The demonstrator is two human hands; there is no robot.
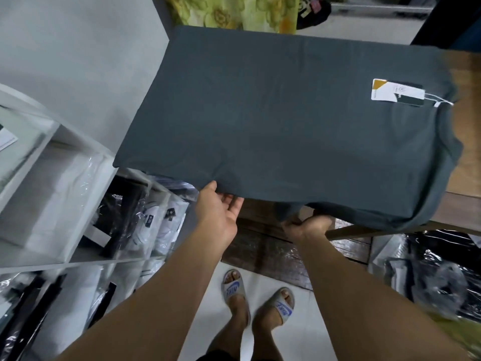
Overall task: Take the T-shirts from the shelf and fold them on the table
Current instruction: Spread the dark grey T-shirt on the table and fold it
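A pale floor [263, 277] and a grey wall [78, 48] frame the scene, with a white shelf [86, 178] to the left of the hands, its cubbies packed with plastic-wrapped shirts [156, 225]. A wooden tabletop [466, 162] lies beyond and to the right of the hands.

A dark grey T-shirt [273, 113] is spread flat and wide; its right part rests on the tabletop, while its left part reaches out past the tabletop's end over the shelf. Its near edge hangs just above both hands.

The left hand [221, 209] is at the near hem, thumb on top of the cloth and fingers beneath it, pinching the edge. The right hand [307, 225] is lower, under the overhanging near edge, its fingers curled round a hanging fold of the fabric.

More wrapped packs [426, 272] sit on the floor to the right of the right hand. A green flowered cloth [234, 11] lies beyond the shirt's far edge.

Below the hands, two feet in sandals [257, 298] stand on the floor.

A white and mustard tag [395, 92] lies on the shirt up and to the right of the right hand, strung near the collar.
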